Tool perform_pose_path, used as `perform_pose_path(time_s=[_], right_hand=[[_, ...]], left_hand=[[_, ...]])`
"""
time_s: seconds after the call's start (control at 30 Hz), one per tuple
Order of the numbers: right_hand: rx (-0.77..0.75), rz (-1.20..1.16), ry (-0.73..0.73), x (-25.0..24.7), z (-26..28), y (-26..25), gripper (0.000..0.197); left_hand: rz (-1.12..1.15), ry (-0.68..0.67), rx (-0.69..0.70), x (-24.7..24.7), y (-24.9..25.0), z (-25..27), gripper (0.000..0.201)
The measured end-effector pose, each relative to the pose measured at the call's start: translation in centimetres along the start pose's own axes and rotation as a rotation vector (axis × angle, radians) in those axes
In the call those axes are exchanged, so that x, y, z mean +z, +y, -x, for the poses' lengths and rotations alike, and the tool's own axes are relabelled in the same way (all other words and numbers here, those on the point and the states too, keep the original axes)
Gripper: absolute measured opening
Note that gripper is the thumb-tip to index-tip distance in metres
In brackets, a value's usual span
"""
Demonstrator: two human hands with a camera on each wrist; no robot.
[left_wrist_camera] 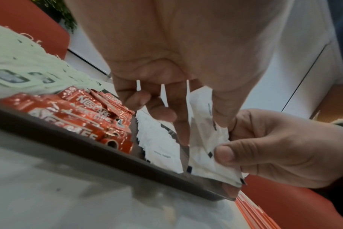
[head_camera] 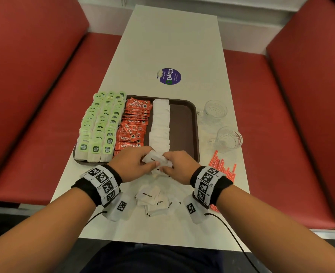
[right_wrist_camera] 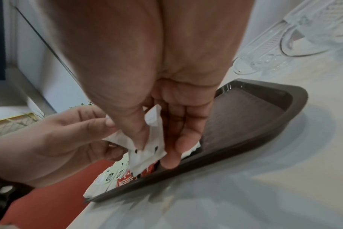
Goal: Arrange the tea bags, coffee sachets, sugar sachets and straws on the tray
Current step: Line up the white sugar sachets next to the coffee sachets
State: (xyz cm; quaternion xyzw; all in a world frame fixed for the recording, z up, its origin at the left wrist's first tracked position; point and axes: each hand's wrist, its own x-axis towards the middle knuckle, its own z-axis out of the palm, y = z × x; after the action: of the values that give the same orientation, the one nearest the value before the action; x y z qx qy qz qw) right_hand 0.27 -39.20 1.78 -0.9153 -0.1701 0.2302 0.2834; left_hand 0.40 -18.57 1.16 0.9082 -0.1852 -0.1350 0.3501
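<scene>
Fingers of both hands, left hand [head_camera: 131,164] and right hand [head_camera: 179,166], pinch sugar sachets [head_camera: 156,160] above the tray [head_camera: 184,123].

Open room on the brown tray [head_camera: 194,123]: its bare strip right of the white sugar sachets [head_camera: 160,123] lies clear from far rim to near rim. Left of that strip, sachet rows fill the tray solid. Just right of the tray, two glass cups [head_camera: 216,111] stand guard; nearer, orange straws [head_camera: 221,166] lie beside its corner. Beyond the tray, the table [head_camera: 172,36] runs bare.
</scene>
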Motion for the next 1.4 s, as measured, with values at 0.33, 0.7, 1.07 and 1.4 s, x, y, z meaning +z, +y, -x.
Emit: perform_pose_path(time_s=[0.33, 0.7, 1.07, 1.4], right_hand=[[0.226, 0.018, 0.114, -1.8, -0.2, 4.1, 0.015], [0.259, -0.133, 0.25, -2.3, 0.9, 5.1, 0.017], [0.219, -0.35, 0.209, -2.3, 0.6, 4.9, 0.016], [0.174, -0.374, 0.153, -1.7, -0.1, 4.3, 0.013]], left_hand=[[-0.042, 0.063, -0.164, 0.9, -0.7, -2.7, 0.012], [-0.349, -0.001, -0.243, 2.1, -1.1, -5.4, 0.028], [-0.591, -0.164, -0.017, 1.5, -0.1, -5.9, 0.022], [-0.332, -0.184, 0.056, -0.4, 1.3, -6.5, 0.041]])
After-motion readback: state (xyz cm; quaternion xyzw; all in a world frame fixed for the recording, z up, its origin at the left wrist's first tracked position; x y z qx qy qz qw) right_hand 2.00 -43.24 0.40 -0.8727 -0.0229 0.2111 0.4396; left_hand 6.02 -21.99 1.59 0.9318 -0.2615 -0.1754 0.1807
